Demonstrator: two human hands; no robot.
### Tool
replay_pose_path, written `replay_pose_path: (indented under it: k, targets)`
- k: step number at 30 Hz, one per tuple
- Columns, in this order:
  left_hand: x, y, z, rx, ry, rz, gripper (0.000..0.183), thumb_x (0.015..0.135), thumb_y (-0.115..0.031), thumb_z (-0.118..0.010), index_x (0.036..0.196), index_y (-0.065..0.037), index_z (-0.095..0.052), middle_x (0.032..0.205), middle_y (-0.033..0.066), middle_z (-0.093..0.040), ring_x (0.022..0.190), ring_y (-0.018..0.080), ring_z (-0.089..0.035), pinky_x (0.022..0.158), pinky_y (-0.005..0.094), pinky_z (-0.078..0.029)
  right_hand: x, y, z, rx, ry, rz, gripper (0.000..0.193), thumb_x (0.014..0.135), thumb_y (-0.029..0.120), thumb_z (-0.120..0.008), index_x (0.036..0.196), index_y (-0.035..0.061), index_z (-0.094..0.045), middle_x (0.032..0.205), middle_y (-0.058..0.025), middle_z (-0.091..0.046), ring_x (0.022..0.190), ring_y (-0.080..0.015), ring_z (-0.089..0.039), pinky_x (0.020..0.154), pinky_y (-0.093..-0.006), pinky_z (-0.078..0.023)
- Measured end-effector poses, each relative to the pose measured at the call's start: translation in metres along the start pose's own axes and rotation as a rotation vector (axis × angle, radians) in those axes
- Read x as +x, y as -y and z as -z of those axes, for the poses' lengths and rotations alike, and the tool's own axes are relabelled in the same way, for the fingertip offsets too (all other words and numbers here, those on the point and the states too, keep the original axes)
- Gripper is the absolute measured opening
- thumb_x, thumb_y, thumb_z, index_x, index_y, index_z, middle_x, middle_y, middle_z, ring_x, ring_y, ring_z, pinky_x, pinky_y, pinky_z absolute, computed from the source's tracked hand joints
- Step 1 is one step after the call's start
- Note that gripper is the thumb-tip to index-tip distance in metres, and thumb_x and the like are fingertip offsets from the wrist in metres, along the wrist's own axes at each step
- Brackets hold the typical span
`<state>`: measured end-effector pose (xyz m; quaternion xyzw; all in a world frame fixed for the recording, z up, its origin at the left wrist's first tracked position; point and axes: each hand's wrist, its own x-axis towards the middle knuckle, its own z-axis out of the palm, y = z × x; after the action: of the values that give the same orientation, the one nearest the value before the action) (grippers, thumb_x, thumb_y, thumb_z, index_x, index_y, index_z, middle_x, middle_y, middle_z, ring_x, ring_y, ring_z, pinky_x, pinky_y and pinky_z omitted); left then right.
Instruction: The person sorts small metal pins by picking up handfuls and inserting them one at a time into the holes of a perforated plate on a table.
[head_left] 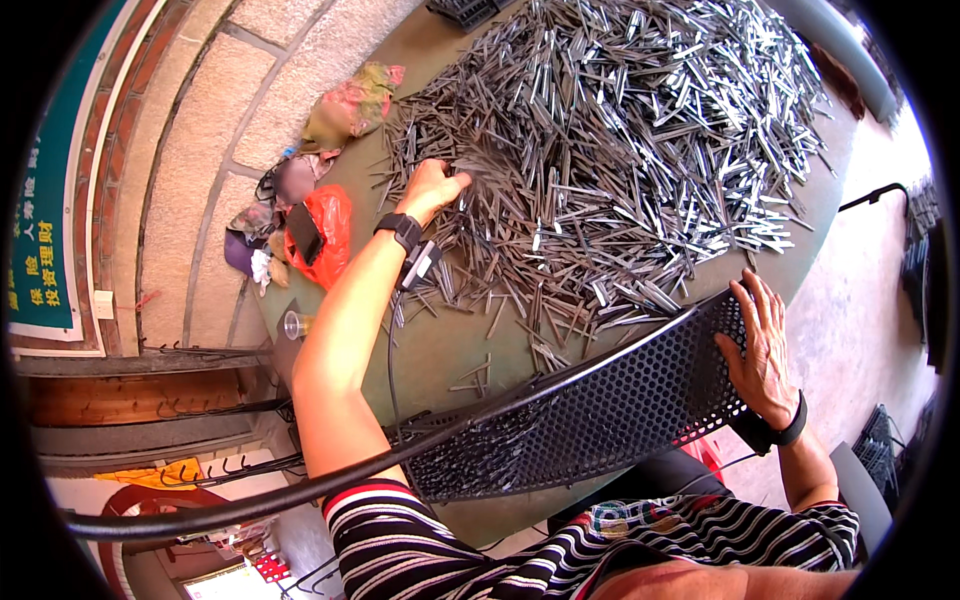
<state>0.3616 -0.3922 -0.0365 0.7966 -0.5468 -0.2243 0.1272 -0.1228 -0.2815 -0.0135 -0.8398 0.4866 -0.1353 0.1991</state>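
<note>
A large heap of thin dark and silvery strips (640, 130) covers much of the green table (440, 350). My left hand (432, 190) is at the heap's left side, fingers closed around a bunch of strips that is smeared by motion. Between my body and the table's near edge, a long black perforated basket (590, 425) is tilted, with small loose pieces in its left end. My right hand (762, 350) holds the basket's right end, its thumb against the perforated face and its fingers along the rim.
An orange-red plastic bag (330, 225) with a dark object on it, crumpled cloths (350, 105) and a clear cup (296, 325) lie along the table's left edge. A black rod (240, 510) crosses the lower left. Stray strips lie near the basket.
</note>
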Motion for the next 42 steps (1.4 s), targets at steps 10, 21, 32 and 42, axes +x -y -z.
replay_pose_path:
  k: [10, 21, 32, 42]
  targets:
    - [0.019, -0.024, 0.008, 0.072, 0.123, 0.189, 0.057, 0.058, -0.026, -0.082, 0.092, 0.013, -0.059, 0.095, 0.0203, -0.062, 0.088, 0.0258, -0.060, 0.077, 0.0334, -0.046, 0.003, 0.002, -0.002, 0.002, -0.028, 0.006, 0.058, 0.073, 0.006, -0.062, 0.127, 0.0004, -0.042, 0.137, -0.0214, -0.031, 0.123, -0.0409, -0.033, 0.102, -0.0480, -0.027]
    - [0.015, -0.002, 0.001, -0.189, 0.063, 0.323, 0.032, 0.071, -0.023, -0.076, 0.074, 0.001, -0.055, 0.064, 0.0008, -0.051, 0.050, 0.0078, -0.042, 0.040, 0.0237, -0.030, 0.002, 0.003, -0.002, -0.005, -0.021, -0.010, 0.056, 0.074, 0.006, -0.062, 0.127, 0.0012, -0.042, 0.138, -0.0207, -0.031, 0.123, -0.0401, -0.033, 0.102, -0.0461, -0.030]
    - [0.011, 0.012, 0.004, -0.335, 0.206, 0.268, 0.025, 0.070, -0.025, -0.076, 0.081, -0.005, -0.064, 0.075, 0.0002, -0.058, 0.064, 0.0094, -0.049, 0.052, 0.0254, -0.035, 0.002, 0.003, -0.003, -0.001, -0.031, 0.003, 0.055, 0.075, 0.006, -0.062, 0.127, 0.0009, -0.042, 0.138, -0.0210, -0.032, 0.123, -0.0405, -0.034, 0.101, -0.0461, -0.032]
    - [0.022, 0.026, -0.009, -0.488, 0.208, 0.364, 0.029, 0.074, -0.024, -0.073, 0.095, -0.005, -0.064, 0.084, 0.0018, -0.062, 0.070, 0.0116, -0.054, 0.057, 0.0272, -0.040, 0.003, 0.005, -0.004, 0.006, -0.027, 0.008, 0.055, 0.075, 0.006, -0.061, 0.126, 0.0006, -0.043, 0.137, -0.0214, -0.032, 0.122, -0.0416, -0.035, 0.100, -0.0464, -0.032]
